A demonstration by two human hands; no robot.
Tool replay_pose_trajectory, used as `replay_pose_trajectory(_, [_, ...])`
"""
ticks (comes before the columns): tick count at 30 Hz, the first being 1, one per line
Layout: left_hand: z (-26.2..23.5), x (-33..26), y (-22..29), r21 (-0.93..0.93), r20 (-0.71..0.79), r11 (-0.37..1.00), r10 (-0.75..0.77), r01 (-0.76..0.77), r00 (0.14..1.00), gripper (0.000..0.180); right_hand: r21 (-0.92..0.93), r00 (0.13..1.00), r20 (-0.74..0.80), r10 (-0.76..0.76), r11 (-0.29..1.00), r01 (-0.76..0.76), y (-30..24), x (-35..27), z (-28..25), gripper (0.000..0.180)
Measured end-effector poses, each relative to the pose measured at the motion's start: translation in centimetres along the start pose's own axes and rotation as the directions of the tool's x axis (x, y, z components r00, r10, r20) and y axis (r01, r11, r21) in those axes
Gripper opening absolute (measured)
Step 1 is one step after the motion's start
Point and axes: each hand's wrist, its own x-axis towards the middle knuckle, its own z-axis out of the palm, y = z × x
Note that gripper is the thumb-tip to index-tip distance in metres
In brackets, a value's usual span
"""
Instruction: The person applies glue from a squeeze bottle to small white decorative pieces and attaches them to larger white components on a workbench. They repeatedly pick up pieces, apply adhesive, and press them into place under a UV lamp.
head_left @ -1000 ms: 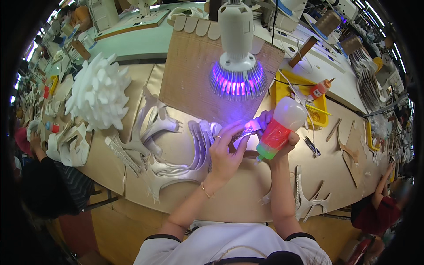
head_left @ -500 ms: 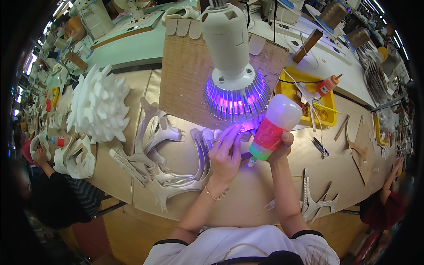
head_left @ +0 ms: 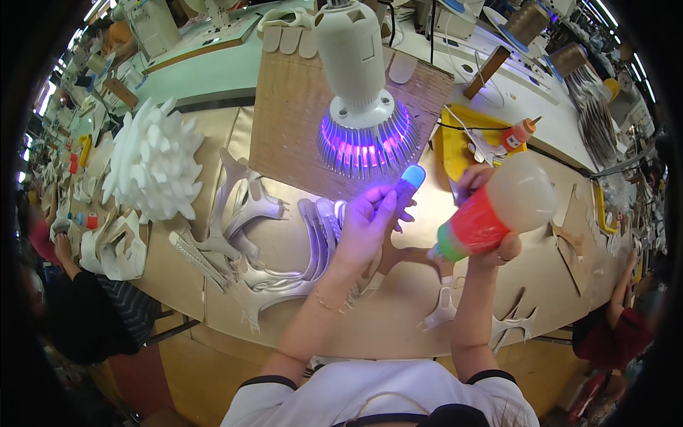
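Under the purple-lit lamp (head_left: pixel 370 139) my left hand (head_left: pixel 366 224) pinches a strap piece (head_left: pixel 413 176), a shoe upper part by its look. Its rounded tip glows blue, and its brown body runs on below my fingers toward the right. My right hand (head_left: pixel 491 245) is wrapped round a squeeze bottle (head_left: pixel 478 226) with a red and green band and a cloudy white base. The bottle tilts nozzle down to the left, over the brown part of the strap piece. Silver shoe uppers (head_left: pixel 274 285) lie stacked beside my left forearm.
A cardboard sheet (head_left: pixel 284 107) lies behind the lamp. At the left stands a spiky white foam object (head_left: pixel 153 164). A yellow tray (head_left: pixel 455 153) and a small red bottle (head_left: pixel 518 134) are at the back right. Co-workers' arms show at both sides.
My right hand has carried the bottle to the right and away from the lamp. The strap tip has come out from under the lamp, and my head view has shifted slightly.
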Motion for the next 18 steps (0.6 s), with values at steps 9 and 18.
replay_pose_trajectory(9, [0.7,-0.2,1.1,0.384,-0.128,0.921,0.128,-0.07,0.984,0.019,-0.405,0.954,-0.098,-0.284,0.887,0.222,1.1,0.3,-1.2,0.078])
replay_pose_trajectory(18, [0.5,-0.8,0.3,0.593,-0.182,0.8,0.244,-0.091,0.953,0.015,-0.704,0.918,0.077,-0.39,0.631,0.327,5.7,-2.1,-0.5,0.077])
